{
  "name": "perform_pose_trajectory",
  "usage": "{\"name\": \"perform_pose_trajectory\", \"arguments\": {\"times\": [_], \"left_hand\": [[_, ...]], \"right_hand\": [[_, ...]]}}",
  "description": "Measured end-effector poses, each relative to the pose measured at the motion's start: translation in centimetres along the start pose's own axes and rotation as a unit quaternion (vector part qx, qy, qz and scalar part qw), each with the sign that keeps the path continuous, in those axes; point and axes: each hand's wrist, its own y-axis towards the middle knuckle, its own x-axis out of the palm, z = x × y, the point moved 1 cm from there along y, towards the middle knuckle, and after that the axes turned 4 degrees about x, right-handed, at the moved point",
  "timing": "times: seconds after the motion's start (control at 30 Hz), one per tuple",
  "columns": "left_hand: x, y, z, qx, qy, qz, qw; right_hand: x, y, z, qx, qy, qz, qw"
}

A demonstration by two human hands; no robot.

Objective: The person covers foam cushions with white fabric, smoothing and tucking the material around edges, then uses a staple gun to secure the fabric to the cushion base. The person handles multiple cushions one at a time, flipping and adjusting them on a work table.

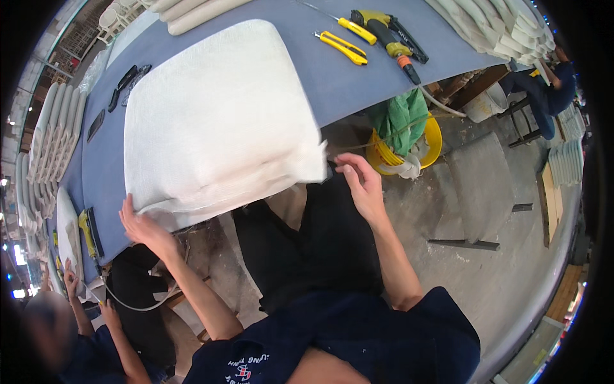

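A white fabric-covered seat cushion (217, 115) lies on the blue-grey table, its near edge overhanging the front. Loose, creased fabric is bunched along that edge, and a small frayed bit sticks out at the near right corner. My left hand (146, 229) rests its outstretched fingers against the near left corner, the thumb side partly hidden by the cushion. Just right of the other near corner, my right hand (363, 189) has its fingers curled and the thumb close to the index finger. Whatever may be between those fingertips is too small to make out.
On the table (320, 80) lie a yellow utility knife (343, 48), a yellow-handled screwdriver (357, 30) and a staple gun (390, 38) with a hose. Cushion stacks (492, 25) stand around. A yellow bucket (433, 137) sits below right. A co-worker (96, 339) works at left.
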Motion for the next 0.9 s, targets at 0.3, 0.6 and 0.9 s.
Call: {"name": "perform_pose_trajectory", "arguments": {"times": [0.3, 0.6, 0.9], "left_hand": [[1.8, -2.8, 14.8, 0.159, -0.047, -0.191, 0.968], [6.9, 1.0, 26.8, 0.369, -0.091, -0.275, 0.883], [6.9, 3.3, 27.0, 0.371, -0.154, -0.364, 0.840]], "right_hand": [[3.9, -1.0, -2.9, -0.019, 0.134, -0.066, 0.989], [3.4, 0.8, -4.0, -0.006, 0.141, -0.063, 0.988], [3.0, 3.3, -3.6, -0.130, 0.068, -0.067, 0.987]]}}
